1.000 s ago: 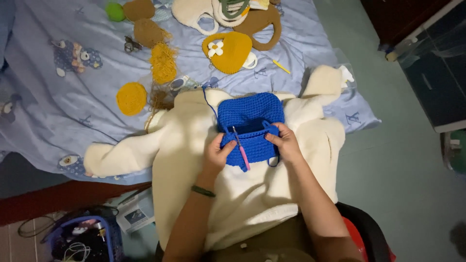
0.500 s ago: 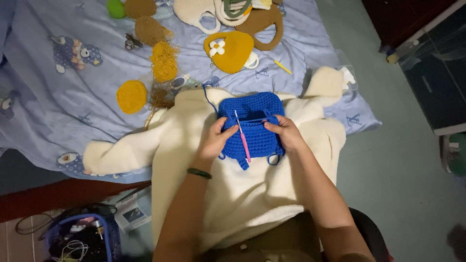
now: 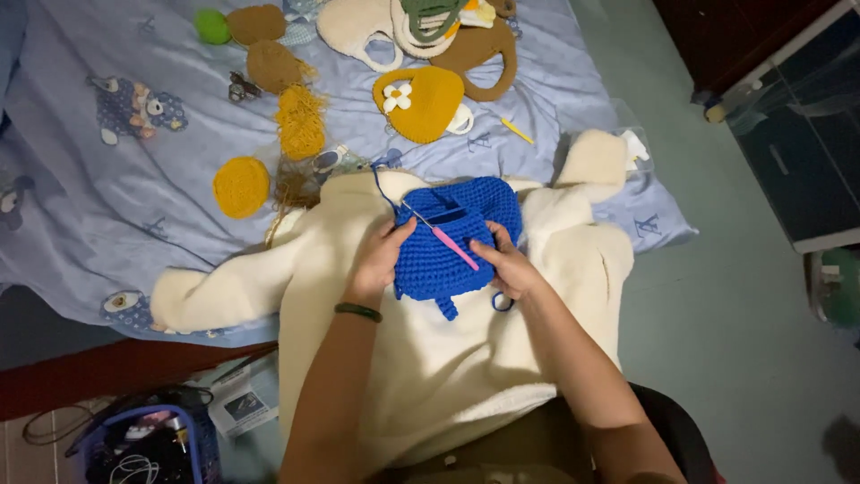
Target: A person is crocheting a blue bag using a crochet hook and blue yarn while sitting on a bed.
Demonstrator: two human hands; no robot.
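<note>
Blue crocheted piece (image 3: 448, 237) lay on a cream fleece garment (image 3: 421, 358) spread over the lap, gripped at its left edge by the left hand (image 3: 381, 258), fingers curled shut on the fabric. Pinched at its right edge by the right hand (image 3: 506, 266), closed on the piece with a pink-handled crochet hook (image 3: 441, 235) slanting across the blue stitches between both hands. Farther out on the pale blue bed sheet (image 3: 134, 197): a yellow crocheted bag (image 3: 421, 103), a round yellow disc (image 3: 240, 186), brown crocheted pieces (image 3: 269, 63).
</note>
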